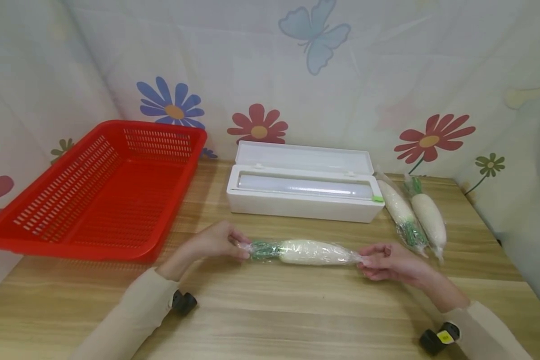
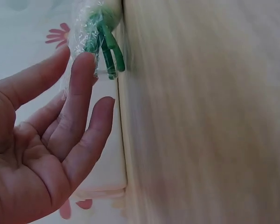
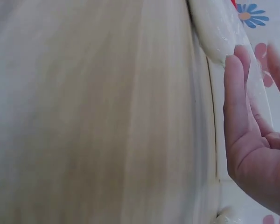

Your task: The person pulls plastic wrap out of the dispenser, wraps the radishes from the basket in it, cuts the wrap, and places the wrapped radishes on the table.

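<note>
A white radish point(image 1: 312, 252) with green stems, wrapped in clear film, lies level between both hands. My left hand point(image 1: 219, 241) pinches the film end beyond the green stems. In the left wrist view, the thumb and forefinger of the left hand point(image 2: 56, 126) meet the crinkled film by the green stems point(image 2: 106, 46), while the other fingers spread loosely. At the pointed tip, the twisted film end is pinched by my right hand point(image 1: 393, 262). The right wrist view has the right hand point(image 3: 252, 126) beside the white body of the radish point(image 3: 219, 28).
Behind the hands stands a white box point(image 1: 299, 206), lid raised, with a roll of cling film point(image 1: 303, 185) inside. A red perforated basket point(image 1: 162, 220) occupies the left. Two more film-wrapped radishes, one pale radish point(image 1: 393, 200) and another radish point(image 1: 428, 215), lie right of the box on the wooden table point(image 1: 306, 320).
</note>
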`<state>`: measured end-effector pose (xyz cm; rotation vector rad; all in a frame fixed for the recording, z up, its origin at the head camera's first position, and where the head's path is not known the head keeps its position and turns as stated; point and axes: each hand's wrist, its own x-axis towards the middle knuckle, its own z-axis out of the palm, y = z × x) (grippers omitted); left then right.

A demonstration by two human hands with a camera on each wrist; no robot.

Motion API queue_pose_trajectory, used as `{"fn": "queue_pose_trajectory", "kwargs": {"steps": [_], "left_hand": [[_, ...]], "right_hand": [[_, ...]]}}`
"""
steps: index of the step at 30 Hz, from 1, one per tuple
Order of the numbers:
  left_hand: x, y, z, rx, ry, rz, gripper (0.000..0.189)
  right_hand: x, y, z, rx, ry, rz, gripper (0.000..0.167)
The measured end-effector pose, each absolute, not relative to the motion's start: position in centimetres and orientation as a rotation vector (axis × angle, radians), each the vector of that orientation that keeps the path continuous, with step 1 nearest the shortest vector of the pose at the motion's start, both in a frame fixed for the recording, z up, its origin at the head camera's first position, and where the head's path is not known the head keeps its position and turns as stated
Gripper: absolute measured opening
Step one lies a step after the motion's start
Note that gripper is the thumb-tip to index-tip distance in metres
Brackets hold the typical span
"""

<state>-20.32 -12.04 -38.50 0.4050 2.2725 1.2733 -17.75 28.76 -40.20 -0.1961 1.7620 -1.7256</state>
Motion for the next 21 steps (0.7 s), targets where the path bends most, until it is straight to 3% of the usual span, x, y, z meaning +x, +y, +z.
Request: {"fn": "queue_pose_trajectory", "kwargs": {"steps": [4,7,21], "left_hand": [[-20.3,-11.9,-38.3,0.469,2.428,1.169,0.026],[-20.3,-11.8,-38.3,0.471,2.509,1.123,0.021],[-19.8,-11.0,-37.6,0.484,2.574,1.092,0.007]], "right_hand": [[-17.5,28.5,-40.0,-0.166,1.852,-1.713,0.032],[-17.5,28.2,-39.9,-0.138,1.880,-1.717,0.033],[-17.6,27.6,-40.0,-0.140,1.965,-1.707,0.005]]}}
